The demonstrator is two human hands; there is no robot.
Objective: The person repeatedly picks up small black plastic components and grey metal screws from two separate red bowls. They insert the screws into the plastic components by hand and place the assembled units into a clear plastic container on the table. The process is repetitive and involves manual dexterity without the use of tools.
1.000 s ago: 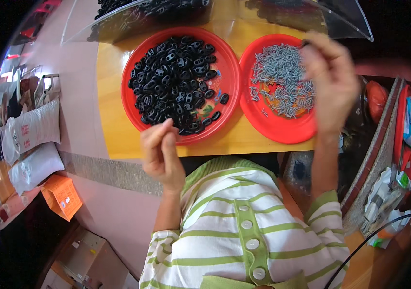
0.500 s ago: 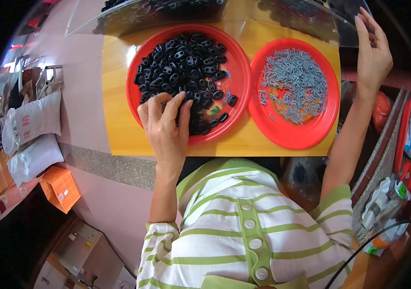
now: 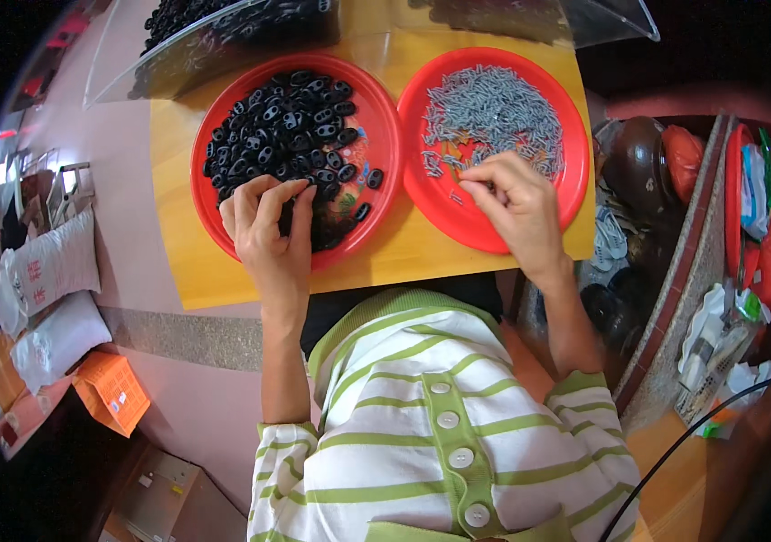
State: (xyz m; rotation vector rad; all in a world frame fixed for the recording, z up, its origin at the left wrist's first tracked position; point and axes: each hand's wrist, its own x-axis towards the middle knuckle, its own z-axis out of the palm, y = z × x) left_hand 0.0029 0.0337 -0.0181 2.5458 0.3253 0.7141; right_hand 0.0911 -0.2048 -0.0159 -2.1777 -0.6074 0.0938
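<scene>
My left hand [image 3: 268, 217] is closed in a pinch over the near side of a round red tray [image 3: 386, 135] heaped with small black oval pieces [image 3: 286, 117], each with two holes. One such black piece appears between thumb and forefinger, partly covered by the fingertips. Over the near part of a red plate [image 3: 422, 194], my right hand [image 3: 523, 212] has its thumb and forefinger together; whatever they pinch is too small to make out. Small grey screws [image 3: 494, 104] are piled on that plate, with a few loose ones beside the right fingertips.
Both trays rest on a yellow wooden table [image 3: 188, 262]. Behind them stand clear bins [image 3: 250, 45] with more black pieces. White sacks [image 3: 51, 262] and an orange basket [image 3: 112, 393] are on the left. At right are a dark brown jar [image 3: 634, 158] and red bags [image 3: 682, 158].
My right hand has come from the bin's far right edge down to the screw plate, its fingers now pinched. My left hand stays pinched at the black pieces. The whole view has shifted somewhat.
</scene>
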